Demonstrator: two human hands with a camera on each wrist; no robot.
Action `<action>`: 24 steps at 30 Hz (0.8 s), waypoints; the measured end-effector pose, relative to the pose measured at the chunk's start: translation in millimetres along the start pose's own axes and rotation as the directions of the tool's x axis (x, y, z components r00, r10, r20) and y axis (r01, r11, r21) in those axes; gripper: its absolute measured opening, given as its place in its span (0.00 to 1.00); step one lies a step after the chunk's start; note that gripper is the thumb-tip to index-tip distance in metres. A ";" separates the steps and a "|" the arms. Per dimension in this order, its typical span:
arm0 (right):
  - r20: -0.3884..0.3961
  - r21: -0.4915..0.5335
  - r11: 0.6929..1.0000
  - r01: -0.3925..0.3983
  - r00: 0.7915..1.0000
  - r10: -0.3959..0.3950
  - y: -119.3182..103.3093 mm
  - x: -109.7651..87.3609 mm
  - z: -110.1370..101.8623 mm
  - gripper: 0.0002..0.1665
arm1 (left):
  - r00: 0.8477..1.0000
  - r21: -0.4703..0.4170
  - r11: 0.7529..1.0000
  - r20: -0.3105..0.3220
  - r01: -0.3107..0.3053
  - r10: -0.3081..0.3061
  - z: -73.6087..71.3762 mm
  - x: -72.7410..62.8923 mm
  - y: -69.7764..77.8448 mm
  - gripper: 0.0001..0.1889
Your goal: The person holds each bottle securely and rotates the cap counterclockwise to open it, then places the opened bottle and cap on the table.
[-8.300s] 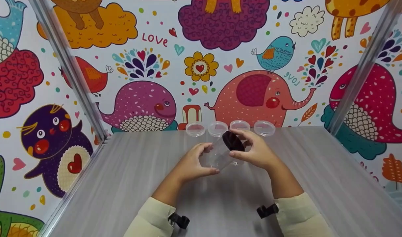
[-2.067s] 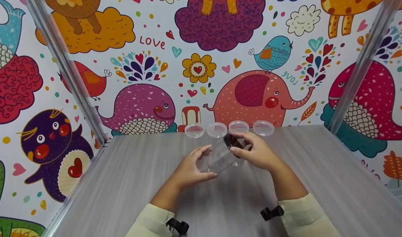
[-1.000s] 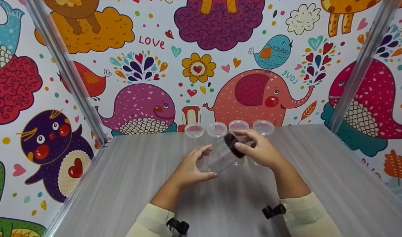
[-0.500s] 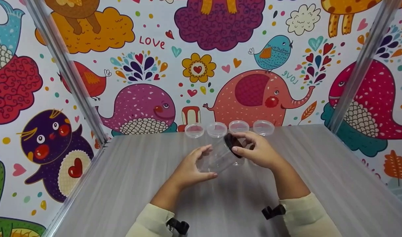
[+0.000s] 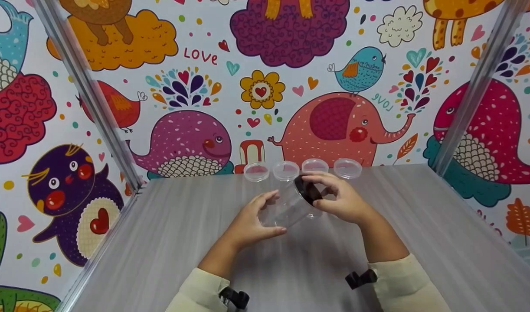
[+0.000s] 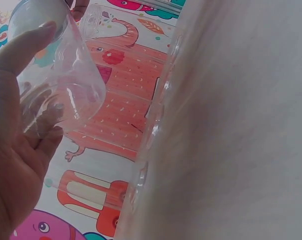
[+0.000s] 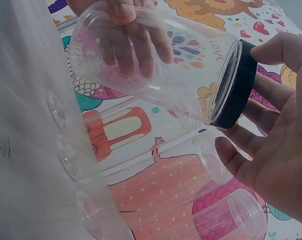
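"How are your hands set?"

"My left hand (image 5: pixel 249 223) curves round the bottom end of a clear jar (image 5: pixel 286 211), thumb and fingers spread wide. My right hand (image 5: pixel 344 201) grips the black lid (image 5: pixel 308 191) by its edge."

"And where's the jar?"

"Tilted between my hands, above the table (image 5: pixel 178 234), lid end up and to my right. Four other jars (image 5: pixel 286 171) stand in a row behind."

"What makes working the lid go well?"

"I'd say a steady left hand, no hard squeezing, and the lid square to the mouth while twisting. I can't tell whether any thread has caught."
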State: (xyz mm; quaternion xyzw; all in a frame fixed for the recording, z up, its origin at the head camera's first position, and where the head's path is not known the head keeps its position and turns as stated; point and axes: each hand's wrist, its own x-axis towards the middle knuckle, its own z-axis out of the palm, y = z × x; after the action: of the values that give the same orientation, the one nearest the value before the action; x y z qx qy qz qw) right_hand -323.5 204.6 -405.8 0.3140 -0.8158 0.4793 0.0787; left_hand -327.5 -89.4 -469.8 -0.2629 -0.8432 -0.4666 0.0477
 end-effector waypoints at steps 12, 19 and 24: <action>-0.070 -0.053 0.989 -0.137 0.989 0.133 -2.5 1.1 0.7 0.28 | 1.000 0.007 1.000 0.011 -0.007 0.007 1.0 1.0 -1.2 0.50; -0.079 -0.096 0.964 -0.248 0.967 0.241 -0.2 2.5 0.9 0.32 | 1.000 0.008 1.000 0.013 -0.007 0.007 0.7 0.6 -0.8 0.50; -0.081 -0.118 0.961 -0.251 0.967 0.243 0.7 1.9 2.3 0.36 | 1.000 -0.012 1.000 0.018 0.010 -0.010 1.3 -0.2 0.4 0.50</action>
State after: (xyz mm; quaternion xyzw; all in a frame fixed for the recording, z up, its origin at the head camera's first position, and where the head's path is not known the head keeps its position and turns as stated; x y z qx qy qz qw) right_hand -325.1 202.1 -406.6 0.1880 -0.8744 0.4426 0.0650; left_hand -326.9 -88.2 -470.3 -0.2631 -0.8421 -0.4695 0.0362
